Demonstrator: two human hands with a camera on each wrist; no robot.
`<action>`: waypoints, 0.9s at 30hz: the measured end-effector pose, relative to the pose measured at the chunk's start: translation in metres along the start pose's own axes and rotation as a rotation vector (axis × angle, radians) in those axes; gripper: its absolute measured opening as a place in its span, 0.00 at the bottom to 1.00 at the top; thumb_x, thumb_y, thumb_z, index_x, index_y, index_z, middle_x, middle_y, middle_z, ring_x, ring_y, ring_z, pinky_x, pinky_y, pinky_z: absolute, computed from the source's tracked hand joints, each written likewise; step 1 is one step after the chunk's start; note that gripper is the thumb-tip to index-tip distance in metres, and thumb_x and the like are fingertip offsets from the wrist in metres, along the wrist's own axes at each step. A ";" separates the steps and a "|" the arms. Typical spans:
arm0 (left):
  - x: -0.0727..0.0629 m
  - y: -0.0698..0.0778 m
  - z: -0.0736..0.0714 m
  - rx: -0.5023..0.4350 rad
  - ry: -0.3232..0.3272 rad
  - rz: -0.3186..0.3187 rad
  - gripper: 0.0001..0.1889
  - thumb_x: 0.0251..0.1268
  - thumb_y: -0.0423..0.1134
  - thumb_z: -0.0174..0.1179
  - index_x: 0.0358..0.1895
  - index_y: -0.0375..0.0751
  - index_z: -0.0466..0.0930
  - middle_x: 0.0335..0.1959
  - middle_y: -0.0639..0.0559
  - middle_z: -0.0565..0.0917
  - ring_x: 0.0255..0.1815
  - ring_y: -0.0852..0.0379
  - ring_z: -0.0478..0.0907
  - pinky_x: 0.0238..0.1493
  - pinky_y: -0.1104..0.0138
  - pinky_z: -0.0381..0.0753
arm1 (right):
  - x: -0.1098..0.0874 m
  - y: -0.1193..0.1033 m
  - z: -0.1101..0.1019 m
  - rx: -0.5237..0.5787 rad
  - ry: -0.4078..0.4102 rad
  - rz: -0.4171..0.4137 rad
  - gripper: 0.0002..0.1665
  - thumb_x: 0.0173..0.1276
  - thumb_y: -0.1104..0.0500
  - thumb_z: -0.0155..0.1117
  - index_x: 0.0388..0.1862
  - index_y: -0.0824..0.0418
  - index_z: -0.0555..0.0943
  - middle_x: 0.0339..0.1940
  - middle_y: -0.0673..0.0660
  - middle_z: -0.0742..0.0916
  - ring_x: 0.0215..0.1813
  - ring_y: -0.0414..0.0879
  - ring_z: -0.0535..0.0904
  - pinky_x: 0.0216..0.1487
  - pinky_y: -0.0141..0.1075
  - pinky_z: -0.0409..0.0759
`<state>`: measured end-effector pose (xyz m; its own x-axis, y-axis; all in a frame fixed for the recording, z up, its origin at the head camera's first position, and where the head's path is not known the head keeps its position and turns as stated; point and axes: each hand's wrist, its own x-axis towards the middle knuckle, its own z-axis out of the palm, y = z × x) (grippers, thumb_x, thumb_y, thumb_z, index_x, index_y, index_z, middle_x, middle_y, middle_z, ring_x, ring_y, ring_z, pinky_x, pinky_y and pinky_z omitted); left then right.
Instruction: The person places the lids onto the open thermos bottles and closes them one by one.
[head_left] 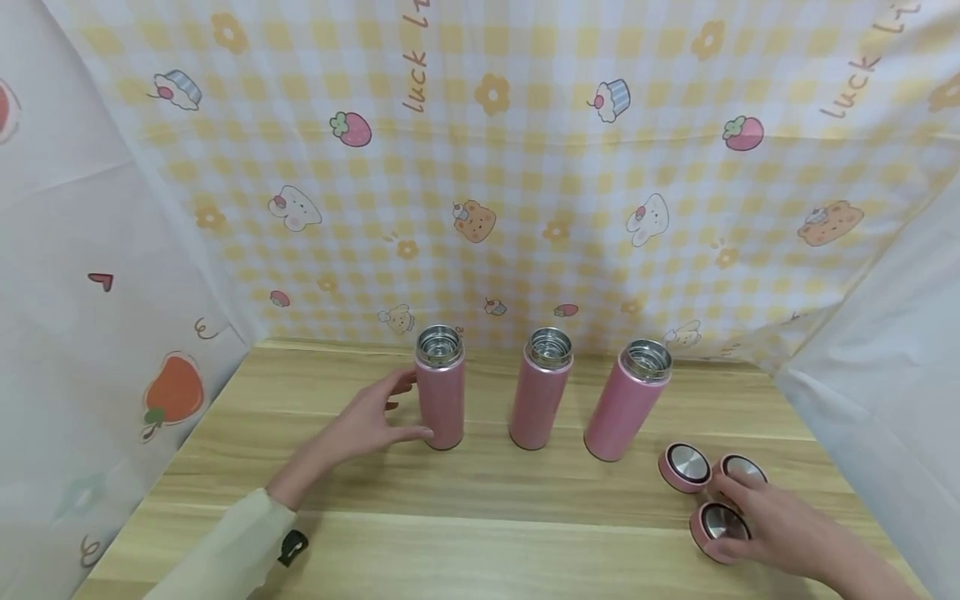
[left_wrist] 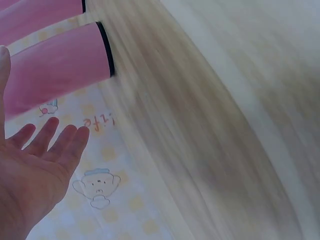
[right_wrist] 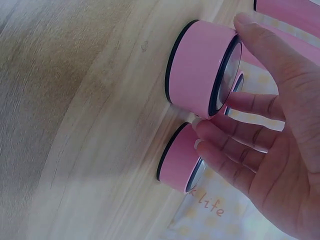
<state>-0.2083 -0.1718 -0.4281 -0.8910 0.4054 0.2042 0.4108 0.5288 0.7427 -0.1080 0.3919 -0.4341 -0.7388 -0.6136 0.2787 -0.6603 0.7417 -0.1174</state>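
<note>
Three pink vacuum flasks with bare steel mouths stand in a row: a left flask (head_left: 441, 404), a middle flask (head_left: 538, 400) and a right flask (head_left: 624, 408). My left hand (head_left: 367, 423) is beside the left flask, thumb and fingers spread; a pink flask body (left_wrist: 60, 67) shows beyond that hand (left_wrist: 40, 170) in the left wrist view. Three pink lids with steel discs lie at the right. Around the near lid (right_wrist: 200, 70) my right hand (head_left: 780, 525) reaches, thumb at its rim, fingers loosely bent at its far side. Another lid (head_left: 686, 467) and a partly hidden lid (head_left: 744, 468) lie beyond.
A small black object (head_left: 293, 547) lies by the left sleeve on the wooden table (head_left: 450, 550). Behind the flasks hangs a yellow checked cloth (head_left: 525, 167). White cloth walls (head_left: 90, 350) close off both sides.
</note>
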 end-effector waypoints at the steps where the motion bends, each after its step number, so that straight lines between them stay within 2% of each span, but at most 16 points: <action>1: 0.002 0.001 0.002 -0.014 -0.006 -0.009 0.52 0.51 0.54 0.80 0.77 0.42 0.61 0.70 0.41 0.73 0.67 0.39 0.71 0.59 0.47 0.78 | -0.001 0.000 0.000 0.005 -0.012 0.007 0.31 0.47 0.38 0.85 0.46 0.43 0.79 0.41 0.39 0.74 0.33 0.31 0.71 0.28 0.32 0.74; 7: 0.008 0.006 0.011 -0.080 -0.023 -0.057 0.55 0.50 0.55 0.80 0.78 0.42 0.58 0.70 0.43 0.72 0.66 0.41 0.73 0.61 0.47 0.76 | -0.004 0.003 0.002 0.013 -0.069 -0.002 0.33 0.50 0.35 0.82 0.49 0.48 0.79 0.43 0.42 0.77 0.37 0.33 0.75 0.31 0.35 0.78; 10: 0.009 0.009 0.013 -0.091 -0.021 -0.068 0.54 0.50 0.55 0.80 0.78 0.43 0.59 0.71 0.44 0.72 0.65 0.42 0.74 0.61 0.48 0.76 | -0.005 0.005 0.004 0.020 -0.070 -0.023 0.34 0.49 0.35 0.82 0.49 0.50 0.79 0.43 0.43 0.78 0.37 0.34 0.76 0.30 0.36 0.78; 17: 0.011 0.010 0.014 -0.103 -0.018 -0.061 0.52 0.53 0.53 0.79 0.77 0.41 0.59 0.69 0.43 0.73 0.64 0.43 0.75 0.61 0.49 0.78 | -0.005 0.005 0.005 0.006 -0.050 -0.044 0.37 0.47 0.33 0.81 0.50 0.49 0.80 0.42 0.42 0.79 0.37 0.36 0.77 0.30 0.36 0.79; 27: 0.015 0.008 0.016 -0.226 0.027 -0.058 0.44 0.56 0.47 0.78 0.74 0.44 0.64 0.66 0.46 0.75 0.62 0.45 0.77 0.58 0.51 0.80 | -0.002 0.004 0.004 0.054 -0.149 -0.013 0.37 0.49 0.33 0.80 0.52 0.49 0.79 0.44 0.40 0.78 0.40 0.36 0.76 0.33 0.36 0.79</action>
<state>-0.2155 -0.1490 -0.4290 -0.9178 0.3578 0.1719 0.3081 0.3692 0.8768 -0.1096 0.3949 -0.4385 -0.7392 -0.6596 0.1365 -0.6734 0.7202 -0.1669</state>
